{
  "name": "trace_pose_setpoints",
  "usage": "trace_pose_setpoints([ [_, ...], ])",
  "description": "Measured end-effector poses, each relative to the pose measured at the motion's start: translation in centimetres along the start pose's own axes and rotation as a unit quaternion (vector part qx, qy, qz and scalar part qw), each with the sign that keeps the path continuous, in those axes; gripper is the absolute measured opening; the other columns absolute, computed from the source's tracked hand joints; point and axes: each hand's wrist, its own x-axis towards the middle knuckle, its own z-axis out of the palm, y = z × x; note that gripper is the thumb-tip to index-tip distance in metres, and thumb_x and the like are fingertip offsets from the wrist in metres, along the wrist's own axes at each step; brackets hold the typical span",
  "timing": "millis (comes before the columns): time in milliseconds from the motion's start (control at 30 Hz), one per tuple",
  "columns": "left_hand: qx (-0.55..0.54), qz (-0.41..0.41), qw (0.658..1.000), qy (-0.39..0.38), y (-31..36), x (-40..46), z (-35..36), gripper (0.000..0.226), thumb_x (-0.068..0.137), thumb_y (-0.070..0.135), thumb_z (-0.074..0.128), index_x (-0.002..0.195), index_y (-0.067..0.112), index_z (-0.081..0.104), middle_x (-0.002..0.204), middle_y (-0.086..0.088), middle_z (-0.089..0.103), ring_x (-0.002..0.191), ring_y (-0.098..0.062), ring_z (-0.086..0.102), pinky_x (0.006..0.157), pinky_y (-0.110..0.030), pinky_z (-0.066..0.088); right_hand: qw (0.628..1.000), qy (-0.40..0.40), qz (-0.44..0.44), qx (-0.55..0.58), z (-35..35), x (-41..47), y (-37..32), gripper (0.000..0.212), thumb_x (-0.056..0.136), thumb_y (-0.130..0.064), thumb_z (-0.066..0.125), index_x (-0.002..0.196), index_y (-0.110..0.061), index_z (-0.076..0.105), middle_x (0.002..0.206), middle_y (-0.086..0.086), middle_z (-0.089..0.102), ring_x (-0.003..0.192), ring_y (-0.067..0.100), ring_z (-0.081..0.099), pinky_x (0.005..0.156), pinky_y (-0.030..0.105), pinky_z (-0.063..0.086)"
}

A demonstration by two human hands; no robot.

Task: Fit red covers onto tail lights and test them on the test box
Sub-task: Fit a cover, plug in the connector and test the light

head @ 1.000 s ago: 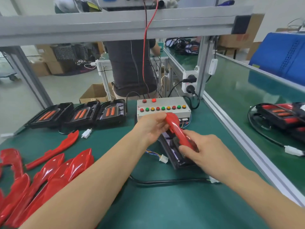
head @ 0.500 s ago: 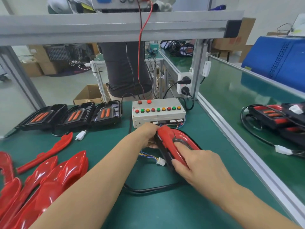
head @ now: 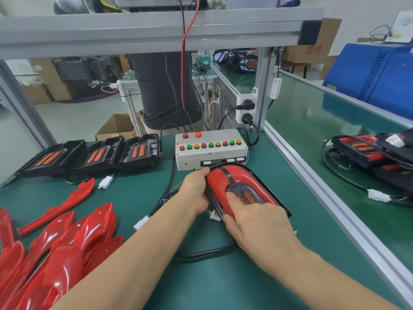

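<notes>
Since earlier, your cover (head: 220,182) lies flat on the light (head: 283,211); left hand (head: 194,191) grips its edge, right hand (head: 257,222) presses flat, hiding the near end.

This is a factory assembly line, most likely for vehicle lamps. A green-matted counter (head: 223,276) framed in aluminium rail (head: 156,30) carries a button-studded test box (head: 211,151), a row of uncovered tail lights (head: 93,155) and a heap of red covers (head: 62,249). A power socket (head: 244,110) is bolted to the upright. Cardboard cartons (head: 116,128) stand on the bare floor behind, and another person (head: 161,90) stands at what seems to be a neighbouring station.
</notes>
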Motion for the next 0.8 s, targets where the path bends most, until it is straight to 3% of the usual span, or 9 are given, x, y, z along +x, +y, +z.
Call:
trace_pose_setpoints([
  [200,-0.015,0.007,0.999,-0.051,-0.7,-0.7,0.4,0.026,0.091,0.033,0.061,0.082,0.009,0.069,0.076,-0.013,0.074,0.060,-0.025,0.071,0.048,-0.031,0.055,0.999,0.005,-0.013,-0.052,-0.6,-0.3,0.1,0.048,0.088,-0.043,0.059,0.124,-0.011,0.064,0.058,0.002,0.067,0.048,0.022,0.062,0.045,0.027,0.027],
  [233,-0.027,0.011,0.999,-0.044,-0.9,-0.8,0.4,0.027,0.092,0.033,0.059,0.082,0.009,0.068,0.076,-0.013,0.074,0.060,-0.025,0.071,0.047,-0.032,0.055,0.999,0.008,-0.017,-0.033,-0.8,-0.2,0.2,0.048,0.090,-0.044,0.057,0.126,-0.013,0.062,0.061,0.002,0.068,0.052,0.021,0.063,0.046,0.028,0.029],
  [333,-0.073,0.029,0.997,-0.015,-1.3,-0.6,0.1,0.030,0.097,0.033,0.049,0.090,0.009,0.064,0.076,-0.012,0.074,0.059,-0.023,0.071,0.049,-0.031,0.054,0.993,0.014,-0.004,0.114,-0.6,-0.3,1.6,0.049,0.099,-0.048,0.034,0.144,-0.030,0.037,0.096,-0.002,0.071,0.086,0.022,0.064,0.065,0.034,0.040],
  [400,-0.087,0.045,0.995,-0.019,-1.3,-0.7,-0.1,0.027,0.098,0.030,0.048,0.091,0.010,0.064,0.083,-0.013,0.074,0.060,-0.023,0.071,0.052,-0.033,0.054,0.987,0.010,-0.005,0.159,-1.0,-0.9,2.6,0.047,0.099,-0.048,0.035,0.144,-0.034,0.038,0.098,-0.006,0.071,0.091,0.020,0.063,0.071,0.034,0.045],
  [467,-0.079,0.072,0.993,-0.039,-1.2,-0.8,0.1,0.021,0.093,0.027,0.055,0.090,0.012,0.069,0.084,-0.012,0.074,0.064,-0.023,0.071,0.053,-0.034,0.056,0.995,0.016,-0.025,0.093,-1.4,-1.5,3.0,0.044,0.095,-0.045,0.043,0.132,-0.028,0.056,0.077,-0.009,0.071,0.072,0.015,0.065,0.056,0.029,0.045],
  [533,-0.077,0.100,0.990,-0.059,-1.1,-1.1,0.4,0.018,0.089,0.025,0.061,0.097,0.013,0.072,0.089,-0.011,0.074,0.071,-0.023,0.072,0.057,-0.034,0.058,0.997,0.056,-0.034,0.034,-1.1,-1.8,2.7,0.044,0.087,-0.043,0.044,0.116,-0.022,0.068,0.057,-0.010,0.063,0.050,0.011,0.060,0.039,0.024,0.034],
  [667,-0.083,0.118,0.987,-0.065,-0.9,-1.5,0.8,0.028,0.089,0.024,0.061,0.113,0.012,0.068,0.099,-0.011,0.073,0.083,-0.024,0.071,0.070,-0.037,0.059,0.994,0.101,-0.022,0.015,0.0,-2.0,2.0,0.047,0.086,-0.037,0.041,0.114,-0.013,0.070,0.055,-0.007,0.061,0.045,0.014,0.057,0.034,0.021,0.032],
  [800,-0.075,0.086,0.992,-0.057,-1.1,-1.5,0.7,0.024,0.089,0.026,0.061,0.105,0.011,0.071,0.091,-0.010,0.075,0.073,-0.023,0.072,0.060,-0.034,0.058,0.992,0.127,-0.013,-0.020,1.1,-2.4,1.3,0.042,0.087,-0.033,0.048,0.113,-0.009,0.071,0.054,-0.005,0.059,0.044,0.014,0.055,0.033,0.022,0.033],
])
